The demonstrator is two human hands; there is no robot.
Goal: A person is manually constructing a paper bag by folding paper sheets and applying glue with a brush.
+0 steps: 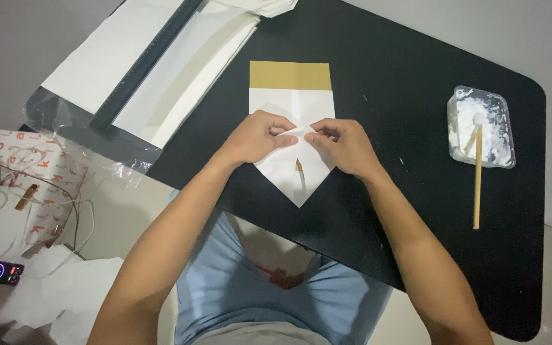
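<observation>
A white paper piece [287, 169] with a gold band [290, 75] at its far end lies on the black table [384, 76]. Its near end is folded to a point. My left hand [255, 137] and my right hand [341, 144] meet at the paper's middle, fingertips pinching a folded flap of it between them. A small gold mark [299, 166] shows on the paper just below my fingers.
A clear tray of white paste [482, 126] with a wooden stick [477, 179] leaning from it sits at the right. A paper cutter with white sheets [145, 64] lies at the far left. A patterned box, cables and a phone [2, 272] are on the floor at left.
</observation>
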